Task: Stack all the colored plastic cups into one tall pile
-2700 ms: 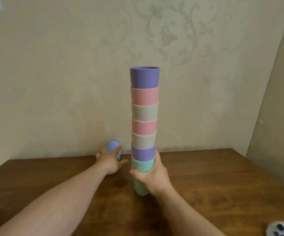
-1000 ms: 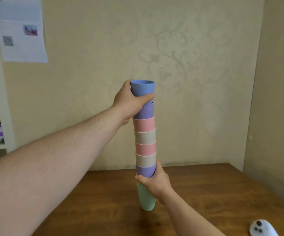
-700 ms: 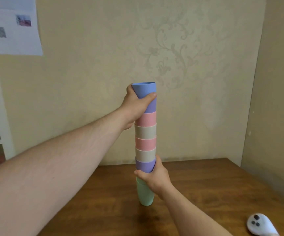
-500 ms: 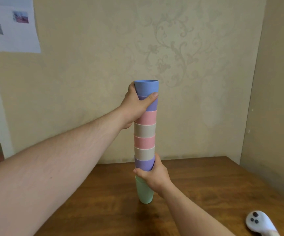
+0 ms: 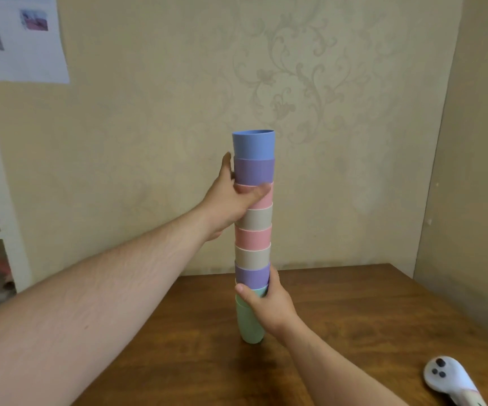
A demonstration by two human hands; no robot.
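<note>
On the table (image 5: 354,317) a pile (image 5: 253,230) of nested cups stands upright, mint at the bottom and the blue cup (image 5: 253,145) seated on top. It looks light, stiff and smooth, so likely tippy and best held low and mid-height. The left hand (image 5: 231,197) wraps the upper pink cup; the right hand (image 5: 269,303) is clamped near the base.

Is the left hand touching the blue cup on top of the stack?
Apart. In the head view the left hand grips the upper pink cup; the blue cup sits clear above its fingers.
</note>
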